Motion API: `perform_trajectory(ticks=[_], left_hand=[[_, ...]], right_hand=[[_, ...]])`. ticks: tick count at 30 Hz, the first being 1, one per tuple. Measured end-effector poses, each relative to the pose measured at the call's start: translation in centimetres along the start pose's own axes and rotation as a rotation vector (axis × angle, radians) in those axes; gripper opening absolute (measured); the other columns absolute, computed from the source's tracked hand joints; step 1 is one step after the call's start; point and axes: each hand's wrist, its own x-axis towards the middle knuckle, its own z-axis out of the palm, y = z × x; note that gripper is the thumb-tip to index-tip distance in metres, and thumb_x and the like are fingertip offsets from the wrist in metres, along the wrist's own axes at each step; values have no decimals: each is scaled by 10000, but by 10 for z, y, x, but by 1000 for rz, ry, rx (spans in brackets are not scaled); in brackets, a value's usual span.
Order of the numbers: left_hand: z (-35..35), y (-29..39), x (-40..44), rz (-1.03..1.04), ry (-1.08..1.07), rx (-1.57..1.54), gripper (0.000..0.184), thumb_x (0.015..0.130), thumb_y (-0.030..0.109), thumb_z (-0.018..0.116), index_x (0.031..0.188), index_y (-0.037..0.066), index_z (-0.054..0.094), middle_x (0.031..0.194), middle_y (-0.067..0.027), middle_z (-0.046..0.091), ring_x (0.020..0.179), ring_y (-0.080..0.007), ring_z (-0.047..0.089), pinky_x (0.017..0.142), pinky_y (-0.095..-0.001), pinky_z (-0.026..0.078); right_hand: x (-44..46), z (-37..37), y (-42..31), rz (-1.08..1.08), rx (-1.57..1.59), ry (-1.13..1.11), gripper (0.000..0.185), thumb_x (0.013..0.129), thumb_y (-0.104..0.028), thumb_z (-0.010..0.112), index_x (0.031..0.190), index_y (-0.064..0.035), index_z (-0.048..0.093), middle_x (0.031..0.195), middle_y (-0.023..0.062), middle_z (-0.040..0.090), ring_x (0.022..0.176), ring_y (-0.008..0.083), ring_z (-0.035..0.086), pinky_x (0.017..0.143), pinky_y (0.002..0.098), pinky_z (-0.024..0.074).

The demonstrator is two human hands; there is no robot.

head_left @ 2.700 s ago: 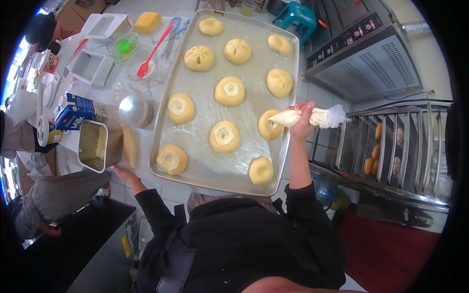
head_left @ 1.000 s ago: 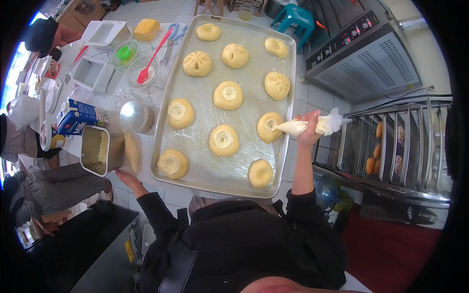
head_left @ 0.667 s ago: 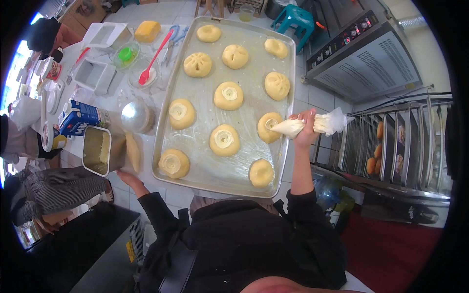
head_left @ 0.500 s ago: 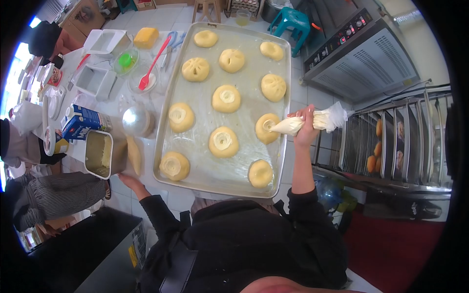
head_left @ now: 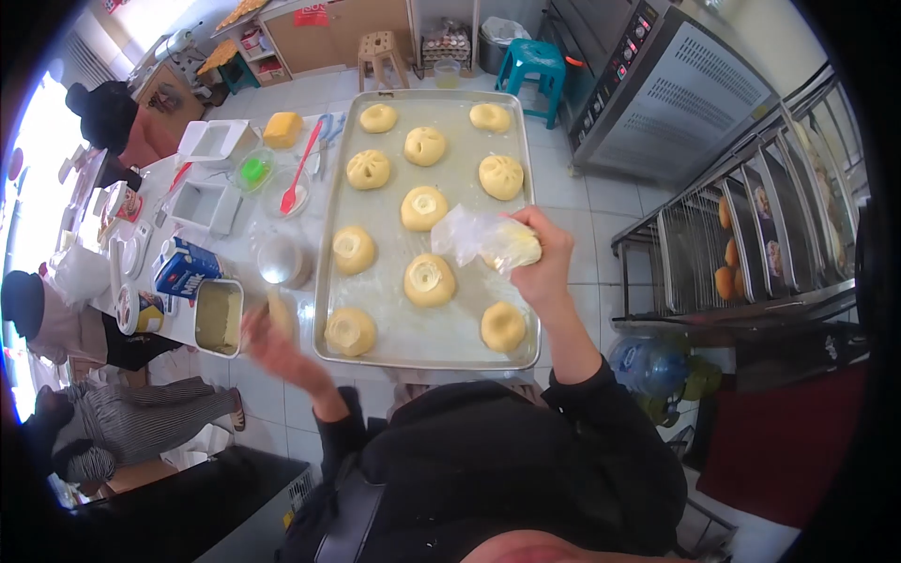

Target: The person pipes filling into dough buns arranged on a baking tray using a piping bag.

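My right hand (head_left: 547, 261) grips a piping bag (head_left: 481, 236) of pale cream above the right side of a large metal baking tray (head_left: 394, 324). The bag's clear loose end points left, and the tip is hidden by my hand. Several round dough buns lie on the tray. Some have piped cream in their hollows, such as the middle bun (head_left: 430, 281); the front right bun (head_left: 503, 326) shows only a dent. The bun under my right hand is hidden. My left hand (head_left: 282, 349), smeared by motion, is between the tray and a metal loaf tin (head_left: 219, 319).
Left of the tray are a milk carton (head_left: 188, 267), a steel bowl (head_left: 282, 260), a red spatula (head_left: 300, 169) and white loaf tins (head_left: 205, 206). An oven (head_left: 680, 103) and a tray rack (head_left: 741, 235) stand at right. Another person (head_left: 113, 122) is at far left.
The piping bag has swung from the right-hand bun, its loose end now pointing left over the tray. My left hand has risen from beside the loaf tin toward the tray. The view has shifted.
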Motion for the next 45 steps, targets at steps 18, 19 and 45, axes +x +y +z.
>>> perform_trajectory(ticks=[18,19,45], left_hand=[[114,161,43,240,-1004,-377,256,589,-27,551,832,36,599,985,-93,548,848,-231,510,724,-295,406],[119,168,47,400,-949,-344,262,596,-25,535,841,45,597,1009,-91,531,868,-249,487,725,-297,402],[177,156,-17,818,-828,-594,211,572,20,577,758,12,478,711,-132,461,674,-296,483,612,-339,409]], right_hand=[[-17,-4,-51,19,394,-130,353,663,-116,602,985,-17,497,814,113,552,682,215,543,615,295,420],[-13,-7,-54,1,420,-105,349,660,-114,603,976,-14,494,818,102,548,693,201,537,621,290,418],[9,7,20,-277,-412,328,175,731,-173,470,881,-152,558,951,-46,558,1033,164,443,981,472,14]])
